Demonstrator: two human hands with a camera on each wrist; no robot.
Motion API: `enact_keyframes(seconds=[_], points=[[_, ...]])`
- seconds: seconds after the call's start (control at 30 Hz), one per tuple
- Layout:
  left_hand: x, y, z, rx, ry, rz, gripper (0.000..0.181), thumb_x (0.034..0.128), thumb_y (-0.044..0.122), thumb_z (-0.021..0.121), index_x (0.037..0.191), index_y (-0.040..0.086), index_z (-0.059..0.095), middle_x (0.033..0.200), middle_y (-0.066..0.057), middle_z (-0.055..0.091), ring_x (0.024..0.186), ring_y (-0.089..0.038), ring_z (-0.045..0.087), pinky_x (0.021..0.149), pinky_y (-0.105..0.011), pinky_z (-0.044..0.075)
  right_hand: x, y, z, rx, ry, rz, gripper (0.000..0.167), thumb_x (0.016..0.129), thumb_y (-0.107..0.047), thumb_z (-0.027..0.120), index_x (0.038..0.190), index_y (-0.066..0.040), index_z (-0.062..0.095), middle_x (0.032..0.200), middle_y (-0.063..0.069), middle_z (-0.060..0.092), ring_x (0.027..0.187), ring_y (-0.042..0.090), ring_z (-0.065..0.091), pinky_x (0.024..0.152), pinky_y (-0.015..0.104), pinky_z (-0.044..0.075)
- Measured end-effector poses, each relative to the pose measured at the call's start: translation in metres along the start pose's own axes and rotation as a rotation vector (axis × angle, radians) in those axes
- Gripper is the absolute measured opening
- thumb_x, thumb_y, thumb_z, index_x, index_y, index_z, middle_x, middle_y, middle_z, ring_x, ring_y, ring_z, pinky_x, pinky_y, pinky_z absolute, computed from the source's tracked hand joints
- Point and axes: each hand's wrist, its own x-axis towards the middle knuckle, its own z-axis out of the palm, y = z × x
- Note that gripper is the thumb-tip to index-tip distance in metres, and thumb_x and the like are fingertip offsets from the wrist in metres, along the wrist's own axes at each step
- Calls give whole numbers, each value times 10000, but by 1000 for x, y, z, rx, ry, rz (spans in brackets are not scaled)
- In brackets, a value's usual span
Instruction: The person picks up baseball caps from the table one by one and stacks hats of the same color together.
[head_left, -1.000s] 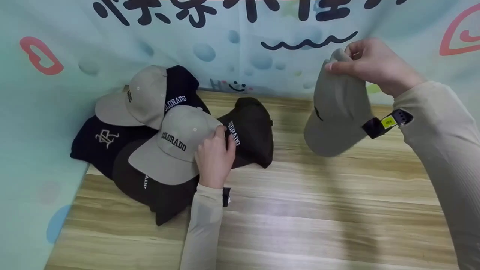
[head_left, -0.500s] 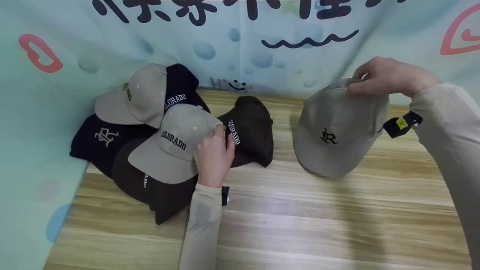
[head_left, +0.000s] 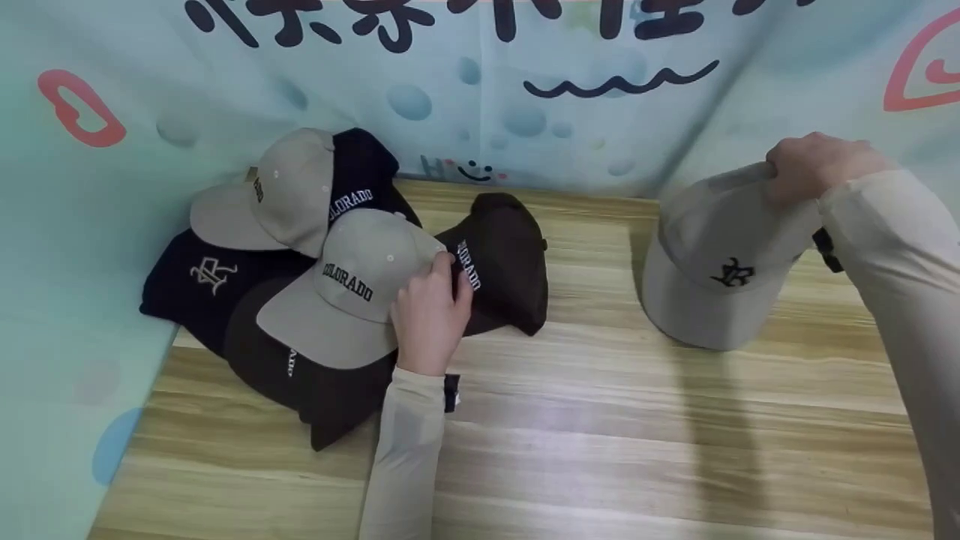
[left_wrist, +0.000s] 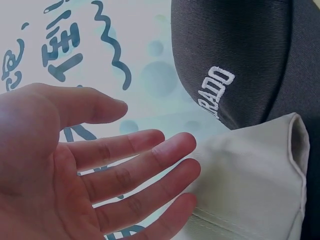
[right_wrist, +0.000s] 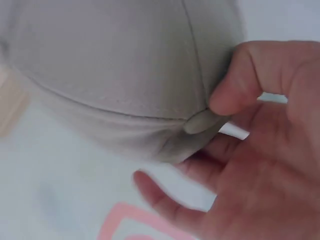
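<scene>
At the right of the head view, a grey baseball cap (head_left: pixel 720 240) with a black monogram hangs from my right hand (head_left: pixel 825 169), brim low. The right wrist view has the thumb and fingers of that right hand (right_wrist: pixel 270 140) pinching the cap (right_wrist: pixel 115 60) by its crown, beside the top button. Whether the brim touches the table cannot be told. My left hand (head_left: pixel 429 315) rests at the edge of a grey COLORADO cap (head_left: pixel 367 247). Up close, that left hand (left_wrist: pixel 85 165) has loose, nearly straight fingers, their tips against the grey fabric (left_wrist: pixel 240 170).
A dark COLORADO cap (head_left: pixel 506 262) lies right of the left hand. Several more caps overlap at the left, among them a grey one (head_left: pixel 296 195), a navy one with a monogram (head_left: pixel 187 274) and a dark one (head_left: pixel 262 337). A printed cloth backdrop (head_left: pixel 585 150) borders the wooden table (head_left: pixel 570 435).
My right hand has come down and to the right with the grey cap, which has turned so its monogram faces up. The left hand and the other caps stay put.
</scene>
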Motion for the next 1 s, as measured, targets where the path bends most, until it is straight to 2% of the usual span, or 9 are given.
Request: enact_keyframes(seconds=[0.17, 0.27, 0.4, 0.47, 0.57, 0.7, 0.8, 0.9, 1.0], points=[[-1, 0, 1, 10, -6, 0, 229, 920, 173, 624, 1092, 25, 656, 909, -144, 687, 694, -389, 647, 548, -505, 492, 8, -2, 4, -35, 49, -5, 210, 825, -50, 435, 977, 69, 519, 832, 215, 558, 801, 386, 524, 791, 730, 268], [-1, 0, 2, 16, -10, 3, 235, 917, 179, 623, 1089, 22, 652, 907, -146, 685, 700, -392, 647, 555, -510, 492, 17, -5, 6, -30, 84, -10, 225, 818, -23, 436, 988, 89, 530, 876, 258, 573, 796, 385, 527, 761, 643, 363], [-1, -1, 2, 14, -18, -2, 237, 916, 180, 627, 1089, 20, 651, 917, -152, 686, 700, -396, 647, 563, -513, 493, 34, -10, 10, -17, 146, 5, 302, 832, -31, 404, 1055, 123, 538, 986, 332, 574, 817, 402, 551, 640, 508, 442], [0, -1, 2, 9, -28, -6, 237, 920, 183, 626, 1092, 23, 650, 924, -152, 688, 705, -394, 649, 565, -511, 493, 41, -12, 13, -3, 196, 1, 303, 855, -44, 382, 1062, 128, 524, 1029, 355, 554, 862, 450, 557, 666, 546, 452], [0, 0, 1, 3, -42, -11, 238, 924, 188, 623, 1097, 27, 650, 919, -152, 692, 703, -394, 649, 568, -509, 492, 46, -14, 17, 14, 251, -16, 347, 888, -59, 368, 1153, 139, 474, 1128, 386, 493, 986, 532, 508, 754, 620, 431], [0, 0, -1, 13, -45, -15, 243, 926, 194, 621, 1104, 30, 650, 905, -156, 694, 700, -398, 648, 571, -513, 491, 46, -18, 19, 30, 283, -47, 411, 917, -71, 383, 1274, 130, 413, 1210, 398, 427, 1075, 572, 432, 844, 668, 375], [1, 0, -2, 17, -36, -5, 244, 925, 192, 624, 1101, 25, 648, 905, -161, 688, 695, -397, 647, 567, -514, 493, 43, -25, 23, 50, 295, -74, 413, 942, -79, 375, 1305, 114, 417, 1251, 395, 406, 1119, 572, 399, 891, 680, 336], [0, 1, -1, 19, -26, 9, 234, 922, 185, 626, 1086, 18, 646, 900, -160, 678, 696, -391, 645, 565, -510, 496, 38, -33, 36, 67, 337, -121, 404, 949, -67, 379, 1311, 103, 434, 1293, 388, 392, 1151, 573, 376, 915, 694, 306], [-1, 1, -1, 27, -20, 22, 220, 918, 176, 627, 1065, 13, 642, 879, -157, 664, 694, -388, 643, 558, -514, 496, 30, -40, 56, 73, 397, -175, 398, 933, -50, 427, 1306, 85, 453, 1316, 376, 389, 1178, 571, 361, 929, 710, 281]])
